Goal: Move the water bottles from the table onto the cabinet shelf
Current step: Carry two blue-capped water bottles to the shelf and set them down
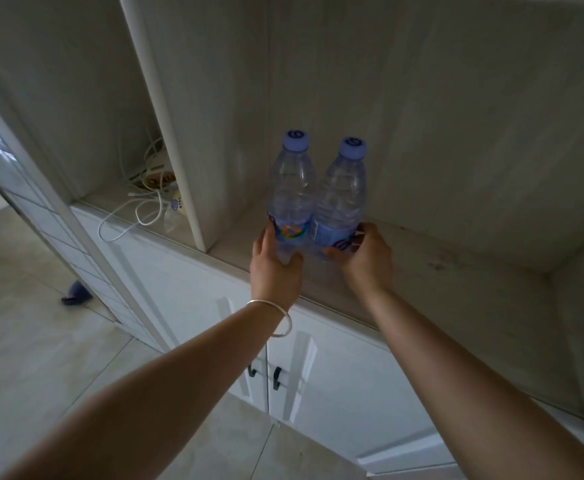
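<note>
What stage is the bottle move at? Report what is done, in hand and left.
Done: both bottles are at the cabinet shelf, upright and side by side. In hand: the left hand grips the left water bottle and the right hand grips the right water bottle, both low on the body. Left: letting go. Whether they already rest on the shelf is unclear, and the table is out of view.

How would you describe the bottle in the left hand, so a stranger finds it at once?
Look at the wide open cabinet shelf above the white doors. Two capped bottles stand together there. It is the left bottle, held by the left hand; its label is multicoloured, its neighbour's plain blue.
</note>
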